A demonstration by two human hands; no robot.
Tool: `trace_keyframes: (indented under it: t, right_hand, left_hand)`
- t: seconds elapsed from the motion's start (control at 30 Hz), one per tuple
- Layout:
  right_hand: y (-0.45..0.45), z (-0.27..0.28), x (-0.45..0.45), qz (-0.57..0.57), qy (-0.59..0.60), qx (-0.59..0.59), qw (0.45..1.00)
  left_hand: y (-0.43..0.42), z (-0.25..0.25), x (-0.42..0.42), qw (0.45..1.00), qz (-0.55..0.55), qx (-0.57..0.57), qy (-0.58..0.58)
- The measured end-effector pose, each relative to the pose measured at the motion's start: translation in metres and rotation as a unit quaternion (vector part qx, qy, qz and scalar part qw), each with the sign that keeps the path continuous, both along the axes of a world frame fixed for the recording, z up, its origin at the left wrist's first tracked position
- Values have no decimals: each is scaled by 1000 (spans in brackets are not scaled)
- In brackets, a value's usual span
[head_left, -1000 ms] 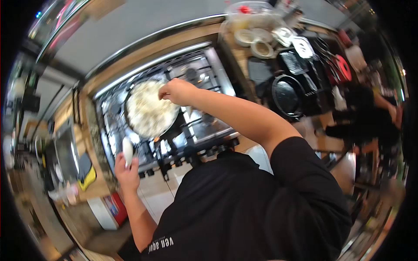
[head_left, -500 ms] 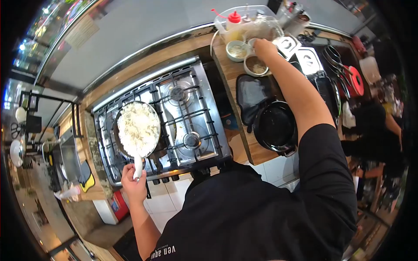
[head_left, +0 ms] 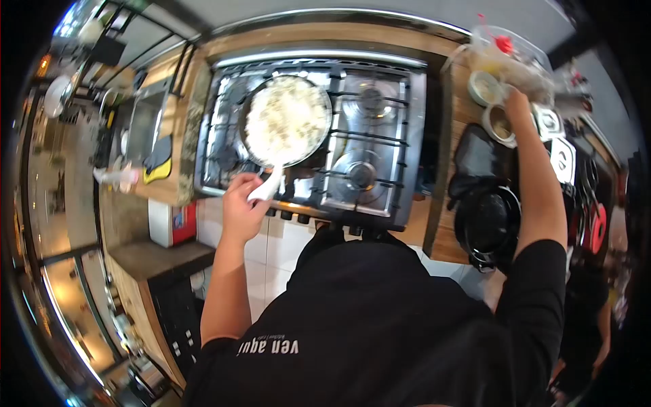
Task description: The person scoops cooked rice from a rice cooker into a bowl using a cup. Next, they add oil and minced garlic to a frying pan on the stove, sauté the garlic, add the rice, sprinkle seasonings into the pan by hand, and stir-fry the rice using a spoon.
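A pan of white, crumbly food (head_left: 286, 119) sits on the left part of the gas stove (head_left: 359, 203). My left hand (head_left: 243, 207) is closed around a white spoon-like utensil (head_left: 268, 186), whose far end reaches the pan's near edge. Over on the right counter, my right hand (head_left: 517, 107) is at the small bowls, its fingers mostly hidden. Beside it are a pale bowl (head_left: 483, 88) with light contents and another bowl (head_left: 499, 126) with a little food in it.
A black pan (head_left: 487, 220) and a dark tray (head_left: 477, 154) lie on the right wooden counter (head_left: 446, 237). Behind the bowls is a clear bin (head_left: 483, 42) with a red-topped bottle (head_left: 502, 45). White-lidded containers (head_left: 561, 161) stand farther right. A co-worker's arm (head_left: 603, 332) shows at far right.
My right hand went from above the pan to the bowls on the right and stays there. My left hand still holds the white utensil. The view has turned, shifting the stove rightward since half a second ago.
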State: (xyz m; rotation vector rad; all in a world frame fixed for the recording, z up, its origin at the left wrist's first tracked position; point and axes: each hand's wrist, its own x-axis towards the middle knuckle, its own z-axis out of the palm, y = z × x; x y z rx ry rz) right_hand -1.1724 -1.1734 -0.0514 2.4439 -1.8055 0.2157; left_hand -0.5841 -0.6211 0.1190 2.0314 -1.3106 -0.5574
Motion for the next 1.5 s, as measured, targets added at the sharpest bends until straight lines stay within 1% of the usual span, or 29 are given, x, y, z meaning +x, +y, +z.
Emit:
trace_keyframes:
  t: [0.03,0.07,0.1,0.17,0.23,0.27,0.3,0.33,0.43,0.5,0.57,0.63,0.73,0.77,0.83,0.93,0.97,1.03,1.07,1.1,1.13,1.17,1.2,1.27,1.3,1.37,1.43,1.47,1.5]
  right_hand:
    - [11,12,8,5,-25,-10,1000]
    - [3,11,3,22,30,1,999]
    - [8,25,13,-24,1,-6,1000]
    - [36,66,46,36,-59,-50,996]
    - [91,131,139,21,-183,133,974]
    - [119,158,191,81,-174,170,967]
    - [134,161,233,155,-212,207,942]
    - [177,182,289,168,-291,233,913]
    - [236,213,403,260,-293,218,894]
    - [250,231,452,267,-270,183,907]
    - [250,229,480,279,-280,172,902]
    - [259,226,498,292,-291,160,897]
    - [288,235,522,279,-214,164,922]
    - [284,224,526,275,-213,163,923]
    - [273,196,531,379,-301,91,870]
    - [273,172,534,381,-315,33,869]
    - [281,174,534,337,-343,122,868]
    - [290,157,538,252,-378,195,869]
    - [297,152,541,225,-337,211,890]
    - [316,149,542,110,-223,222,943]
    - [320,124,539,158,-276,217,923]
    - [319,86,541,184,-390,256,865]
    - [319,68,545,244,-332,181,893]
    - [331,122,526,207,-176,307,912]
    - [326,116,522,175,-157,335,912]
    - [307,88,479,335,-256,147,895]
    - [275,127,416,270,-163,136,939]
    - [242,121,379,225,-210,133,942]
    - [217,138,342,115,-156,175,965]
  left_hand:
    - [5,-7,9,1000,-12,-8,-6]
    - [9,-12,17,1000,-11,-10,-9]
    - [13,-14,26,1000,-3,-15,-8]
    - [20,-20,42,999,-15,-34,-18]
    - [24,-18,55,999,6,-40,-4]
    - [27,-22,67,999,11,-37,10]
    - [30,-24,78,999,14,-36,25]
    - [32,-26,89,999,6,-38,30]
    - [39,-28,120,991,11,-103,89]
    - [44,-21,139,989,-2,-116,94]
    - [53,-19,162,990,-19,-128,48]
    - [63,-22,184,991,-19,-111,74]
    - [73,-24,206,992,-17,-105,66]
    - [74,-27,212,993,-21,-101,64]
    - [73,-29,220,993,-30,-99,63]
    - [66,-35,226,989,-40,-121,69]
    - [65,-42,231,990,-41,-116,75]
    - [56,-46,228,987,-39,-120,98]
    - [53,-46,222,984,-38,-127,116]
    - [45,-72,224,981,-62,-134,129]
    - [41,-73,220,977,-76,-116,164]
    - [36,-72,209,979,-65,-117,155]
    - [29,-73,199,978,-62,-124,157]
    - [19,-72,183,976,-82,-100,173]
    - [12,-71,175,977,-72,-76,185]
    - [1,-69,157,979,-90,-84,165]
    - [-6,-65,134,980,-94,-91,147]
    - [-8,-62,123,980,-72,-70,173]
    - [-10,-59,112,978,-48,-50,198]
